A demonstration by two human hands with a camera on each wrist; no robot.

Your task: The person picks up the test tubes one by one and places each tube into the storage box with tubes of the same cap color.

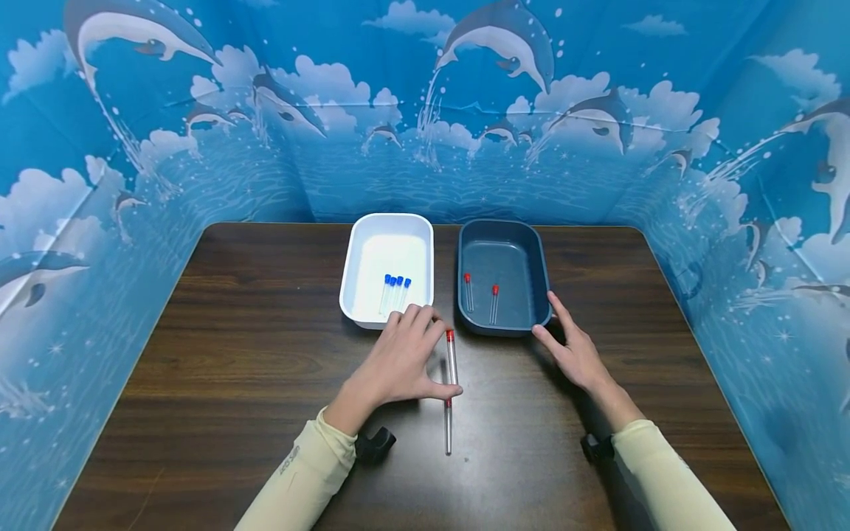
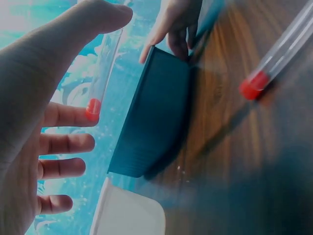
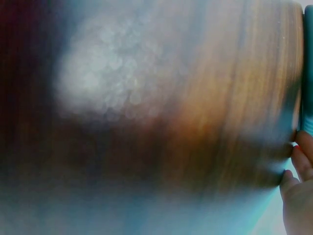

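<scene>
My left hand (image 1: 405, 361) holds a clear test tube with a red cap (image 1: 453, 361) between thumb and fingertips, above the table. In the left wrist view the thumb is at one end of this tube and the index finger at its red cap (image 2: 93, 108). A second red-capped test tube (image 1: 448, 431) lies on the table below. My right hand (image 1: 581, 358) touches the near right corner of the dark blue tray (image 1: 503, 331) with extended thumb and index finger. Two red-capped tubes (image 1: 494, 304) lie inside that tray.
A white tray (image 1: 355, 251) stands left of the dark one, with several blue-capped tubes (image 1: 396, 291) in it. Both trays are near the far edge of the brown wooden table (image 1: 252, 354). A blue dolphin-print curtain (image 1: 398, 177) hangs behind and along the sides.
</scene>
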